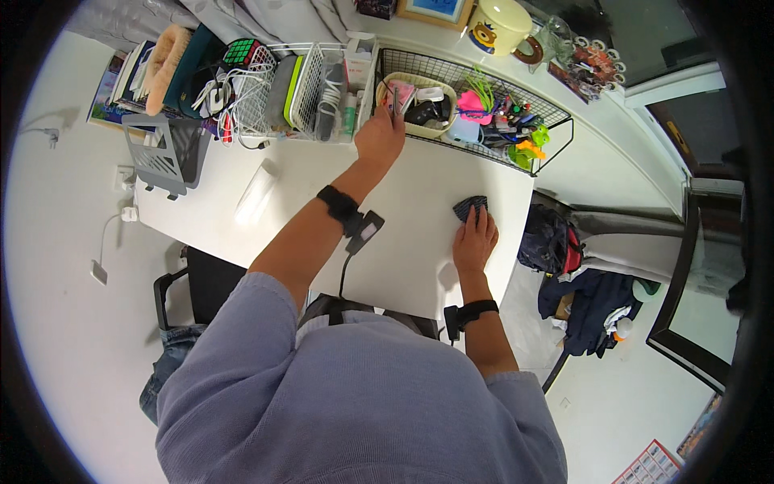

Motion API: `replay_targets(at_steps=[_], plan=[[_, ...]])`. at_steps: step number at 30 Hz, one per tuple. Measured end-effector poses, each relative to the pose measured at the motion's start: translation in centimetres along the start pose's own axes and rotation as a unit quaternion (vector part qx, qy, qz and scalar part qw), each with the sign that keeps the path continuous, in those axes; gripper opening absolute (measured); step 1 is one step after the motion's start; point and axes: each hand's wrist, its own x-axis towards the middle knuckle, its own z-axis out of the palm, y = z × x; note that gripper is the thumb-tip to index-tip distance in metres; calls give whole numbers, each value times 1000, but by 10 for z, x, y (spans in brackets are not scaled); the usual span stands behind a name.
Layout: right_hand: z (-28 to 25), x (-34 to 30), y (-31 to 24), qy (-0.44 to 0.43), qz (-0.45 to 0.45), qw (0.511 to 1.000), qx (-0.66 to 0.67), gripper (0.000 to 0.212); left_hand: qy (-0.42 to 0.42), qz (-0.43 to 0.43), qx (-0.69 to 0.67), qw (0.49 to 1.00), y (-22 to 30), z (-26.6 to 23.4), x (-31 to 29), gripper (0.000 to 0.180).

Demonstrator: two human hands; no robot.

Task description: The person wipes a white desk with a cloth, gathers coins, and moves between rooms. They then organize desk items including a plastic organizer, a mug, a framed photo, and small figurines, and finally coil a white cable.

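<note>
My left hand (pixel 380 139) reaches to the near left end of a black wire basket (pixel 556 143). Its fingers are closed around a slim grey thing (pixel 396 98), whose kind I cannot make out. Just beyond is a cream bin (pixel 439 129) inside the basket, with dark and white items in it. On the right of the white desk (pixel 395 222), my right hand (pixel 476 239) is closed on a dark patterned cloth (pixel 470 207) and presses it against the desktop. The palm hides part of the cloth.
Left of the basket stand white wire baskets (pixel 270 117) with cables and cases. A grey laptop stand (pixel 165 157) and a white cylinder (pixel 256 189) occupy the desk's left. A pink item (pixel 472 106) and pens fill the black basket. A dark backpack (pixel 548 240) sits beyond the right edge.
</note>
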Motion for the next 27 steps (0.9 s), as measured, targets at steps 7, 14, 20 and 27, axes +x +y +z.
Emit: replay_targets(at_steps=[7, 14, 20, 27], plan=[[-8, -29, 14, -7, 79, 990, 116, 39, -5, -18, 61, 998, -4, 11, -8, 49], [-6, 54, -81, -39, -80, 967, 240, 44, -124, 76, -31, 989, -42, -26, -91, 12], [54, 104, -90, 10, -184, 980, 78, 39, -162, 73, -7, 984, -82, -45, -115, 10], [35, 74, 89, 233, 81, 968, -44, 29, -140, 13, 9, 990, -126, -79, -120, 10]])
